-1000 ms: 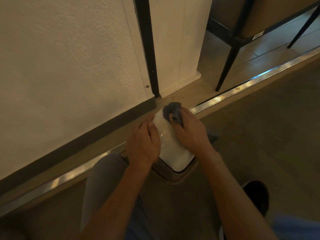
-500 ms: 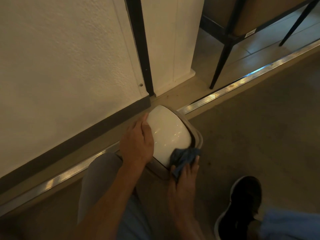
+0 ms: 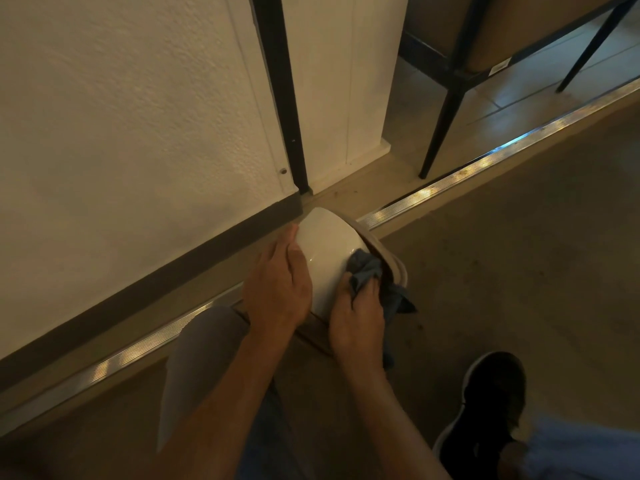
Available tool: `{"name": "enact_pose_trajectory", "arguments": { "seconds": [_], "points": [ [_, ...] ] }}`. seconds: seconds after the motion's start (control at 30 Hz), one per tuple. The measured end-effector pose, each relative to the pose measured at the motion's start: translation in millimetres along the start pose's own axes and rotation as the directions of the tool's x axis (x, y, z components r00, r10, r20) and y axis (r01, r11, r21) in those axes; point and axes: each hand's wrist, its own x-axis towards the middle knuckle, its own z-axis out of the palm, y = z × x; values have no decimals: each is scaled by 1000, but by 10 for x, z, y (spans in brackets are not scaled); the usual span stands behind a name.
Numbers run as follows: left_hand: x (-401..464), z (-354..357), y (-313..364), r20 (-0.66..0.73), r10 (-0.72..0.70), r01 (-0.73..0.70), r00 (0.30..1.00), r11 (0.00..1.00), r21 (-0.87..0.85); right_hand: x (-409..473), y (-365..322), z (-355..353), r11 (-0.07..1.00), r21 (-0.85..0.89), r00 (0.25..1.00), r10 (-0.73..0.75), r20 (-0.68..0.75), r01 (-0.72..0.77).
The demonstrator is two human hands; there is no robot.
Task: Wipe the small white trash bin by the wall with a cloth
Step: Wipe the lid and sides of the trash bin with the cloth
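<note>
The small white trash bin [image 3: 329, 261] stands on the floor [image 3: 502, 271] close to the wall [image 3: 121, 116], just in front of the dark baseboard [image 3: 156, 271] and beside the ribbed metal strip [image 3: 485, 164] that runs across the floor. Its lid is smooth, glossy and rounded, catching a small glint of light, and it sits inside a duller beige rim that shows along the right side.

The left hand [image 3: 280, 285] rests flat against the left side of the lid, its fingers nearly straight and close together, their tips reaching toward the baseboard. It grips nothing; it only steadies the bin.

The right hand [image 3: 356, 320] sits at the near right edge of the lid. Its fingers are curled around a crumpled blue-grey cloth [image 3: 374, 278], pressing it against the lid where it meets the rim. The cloth is soft and bunched, and loose folds hang down past the rim on the right.

Both forearms are bare. A knee in grey fabric [image 3: 201, 348] shows below the left arm, and a dark shoe with a pale sole [image 3: 491, 410] rests on the floor at lower right. The wall is pale and roughly textured, split by a black vertical bar [image 3: 280, 91]. A black-legged piece of furniture [image 3: 446, 109] stands on tiles beyond the strip.
</note>
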Motion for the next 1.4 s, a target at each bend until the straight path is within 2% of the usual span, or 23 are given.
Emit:
{"name": "enact_pose_trajectory", "arguments": {
  "seconds": [0.07,0.17,0.27,0.37,0.4,0.47,0.5,0.53,0.6,0.67,0.73,0.8,0.97,1.03,1.2,1.33,1.4],
  "points": [
    [-16,0,15,7,19,-19,1000,1000,-16,-221,44,1,999,4,999,-39,19,39],
    [5,5,-24,34,12,-10,999,999,-46,-447,-21,13,982,31,979,-188,82,186],
    [16,57,-172,64,42,-45,997,998,50,-311,-85,47,925,-56,924,-371,92,376],
    [32,122,-279,79,-20,21,997,1000,-5,10,-338,-33,885,-149,877,-391,280,442],
    [21,115,-250,69,-45,47,997,998,-28,173,-434,-57,830,-235,838,-407,363,505],
    [5,138,-237,-34,-10,9,999,999,-37,497,-626,-80,696,-391,776,-393,494,602],
    [1,123,-207,-91,8,-10,996,1000,-20,651,-729,-91,685,-398,760,-364,538,610],
    [-1,74,-135,-87,-21,18,996,999,-43,778,-821,-104,701,-386,759,-345,552,599],
    [-6,62,-77,-67,-86,79,994,992,-102,923,-911,-134,731,-408,810,-341,476,547],
    [-18,39,-36,-63,-76,68,995,990,-125,1012,-944,-199,782,-433,872,-279,402,449],
    [-12,40,-35,-62,-81,73,995,990,-124,1041,-928,-315,862,-362,891,-196,409,356],
    [-21,47,-59,-36,-110,104,993,985,-135,993,-808,-455,926,-245,901,-177,395,289],
    [-2,61,-57,-21,-90,87,996,990,-111,698,-116,-597,954,-122,959,-260,110,273],
    [-5,61,-54,-16,-80,78,997,991,-107,692,-59,-570,955,-112,960,-269,74,276],
    [-7,52,-62,4,-73,73,997,991,-112,988,-570,-511,924,-198,918,-260,301,327],
    [3,45,-50,-50,-42,35,998,992,-121,1067,-885,-225,758,-385,826,-349,443,527],
    [1,42,-43,-84,-58,48,995,992,-118,1006,-879,-127,686,-396,772,-403,492,611]
  ]
}}
